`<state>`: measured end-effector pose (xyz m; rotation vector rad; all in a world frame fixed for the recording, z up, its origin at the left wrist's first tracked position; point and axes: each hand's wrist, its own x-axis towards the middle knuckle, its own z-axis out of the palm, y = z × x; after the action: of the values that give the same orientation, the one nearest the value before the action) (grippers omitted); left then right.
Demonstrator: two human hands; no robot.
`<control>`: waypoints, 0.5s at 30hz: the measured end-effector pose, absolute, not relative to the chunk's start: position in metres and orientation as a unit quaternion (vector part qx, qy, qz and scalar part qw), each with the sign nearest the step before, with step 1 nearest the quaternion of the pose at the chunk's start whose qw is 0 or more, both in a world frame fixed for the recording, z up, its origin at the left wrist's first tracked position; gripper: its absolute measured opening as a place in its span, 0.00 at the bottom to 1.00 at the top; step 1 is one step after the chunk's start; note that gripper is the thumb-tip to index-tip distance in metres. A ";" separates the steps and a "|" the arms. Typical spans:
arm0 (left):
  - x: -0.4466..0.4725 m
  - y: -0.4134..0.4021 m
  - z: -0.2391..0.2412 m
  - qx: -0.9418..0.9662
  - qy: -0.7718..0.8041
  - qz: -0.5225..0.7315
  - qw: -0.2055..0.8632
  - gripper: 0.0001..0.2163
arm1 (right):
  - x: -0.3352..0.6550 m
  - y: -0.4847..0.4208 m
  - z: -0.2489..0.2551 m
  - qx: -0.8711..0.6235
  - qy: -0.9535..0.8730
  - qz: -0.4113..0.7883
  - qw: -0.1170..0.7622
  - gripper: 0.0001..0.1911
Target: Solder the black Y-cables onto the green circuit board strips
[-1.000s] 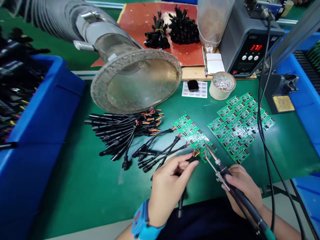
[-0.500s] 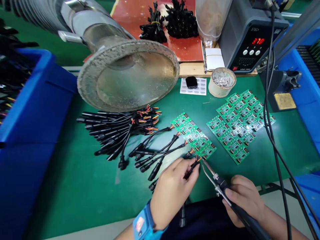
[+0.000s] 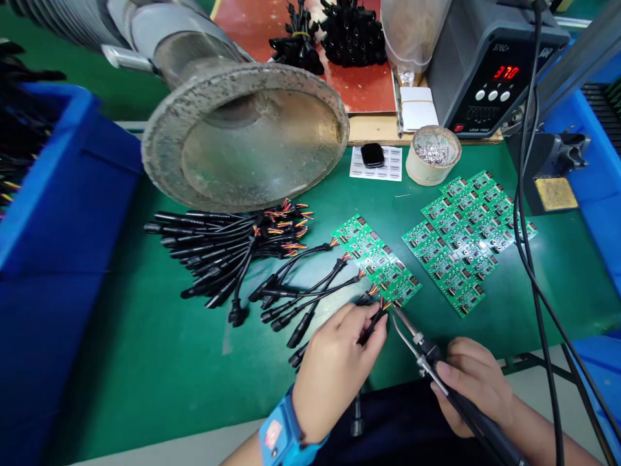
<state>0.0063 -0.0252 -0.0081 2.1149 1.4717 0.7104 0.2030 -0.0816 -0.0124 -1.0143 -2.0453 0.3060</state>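
My left hand (image 3: 339, 362) pinches a black cable (image 3: 371, 325) with coloured wire ends, holding them at the near corner of a row of green circuit boards (image 3: 383, 265). My right hand (image 3: 478, 382) is closed around a soldering iron (image 3: 439, 372), whose tip (image 3: 395, 312) meets the wire ends at the board edge. Three other cables (image 3: 310, 294) lie joined to the same row of boards. A blue wrist strap (image 3: 279, 433) is on my left wrist.
A bundle of loose black cables (image 3: 223, 249) lies left of the boards, under a big metal fume hood (image 3: 247, 133). More green boards (image 3: 466, 236) lie to the right. A soldering station (image 3: 490, 65), solder tin (image 3: 431, 155), iron stand (image 3: 550, 175) and blue bins (image 3: 58, 259) surround the green mat.
The iron tip has come down from over the boards to the wire ends at the near board corner. My left hand with the cable shifted slightly toward me.
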 end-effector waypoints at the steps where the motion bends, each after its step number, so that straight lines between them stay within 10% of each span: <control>1: 0.006 -0.025 -0.008 0.770 0.535 0.259 0.232 0.07 | 0.203 -0.081 -0.012 -0.400 -0.813 0.125 0.404 0.30; 15: 0.007 -0.026 -0.008 0.773 0.534 0.256 0.226 0.07 | 0.204 -0.083 -0.013 -0.415 -0.790 0.135 0.432 0.27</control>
<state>0.0067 -0.0256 -0.0082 2.1311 1.4722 0.7068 0.2038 -0.0829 -0.0135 -1.0339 -1.9684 0.3360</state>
